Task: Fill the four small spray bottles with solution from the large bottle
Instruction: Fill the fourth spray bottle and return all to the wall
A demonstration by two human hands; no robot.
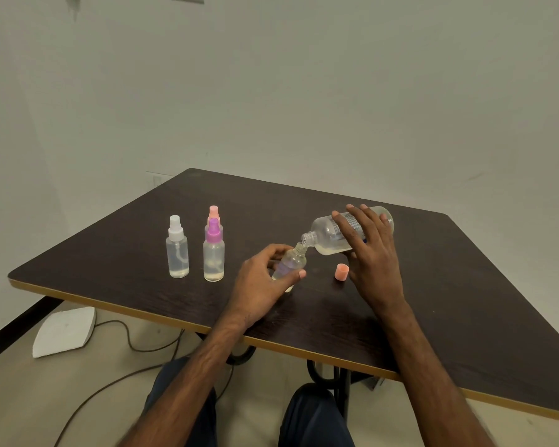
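Note:
My right hand (370, 253) grips the large clear bottle (328, 233), tipped on its side with its open neck at the mouth of a small uncapped bottle (291, 264). My left hand (262, 280) holds that small bottle, tilted, just above the dark table (126, 253). A little yellowish liquid lies in the large bottle's lower side. Three capped spray bottles stand to the left: one with a white top (177, 248), one with a purple top (213, 253), and one with a pink top (213, 212) behind the purple one.
An orange-pink cap (341, 272) lies on the table beside my right hand. Below the table's left edge, a white flat piece (65, 330) and a cable (136, 346) lie on the floor. My knees sit under the near table edge.

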